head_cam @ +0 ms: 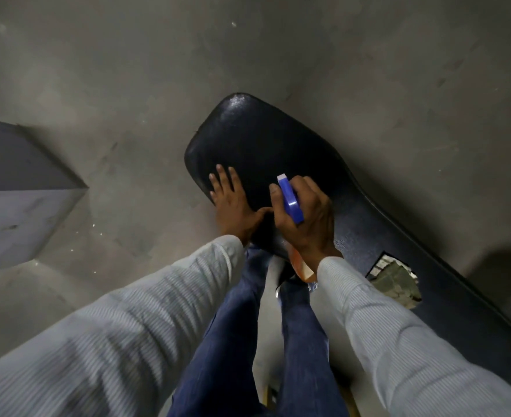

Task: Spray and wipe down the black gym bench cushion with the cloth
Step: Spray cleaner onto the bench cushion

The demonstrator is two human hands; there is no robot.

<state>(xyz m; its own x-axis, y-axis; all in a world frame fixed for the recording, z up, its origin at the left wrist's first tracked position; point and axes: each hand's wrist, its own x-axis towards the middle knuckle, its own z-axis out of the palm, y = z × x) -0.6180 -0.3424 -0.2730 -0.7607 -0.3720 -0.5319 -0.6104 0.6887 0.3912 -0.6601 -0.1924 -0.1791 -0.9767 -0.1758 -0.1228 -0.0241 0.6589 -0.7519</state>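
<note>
While the right hand (304, 212) gripped the spray bottle (290, 200), nozzle aimed up the cushion (257, 139), the left hand (233, 197) lay flat, fingers straight, on its near-left edge. Cushion's long axis ran from its rounded far end back past the right sleeve; the cloth (397, 281) lay there, likely nearer the right hand.
</note>
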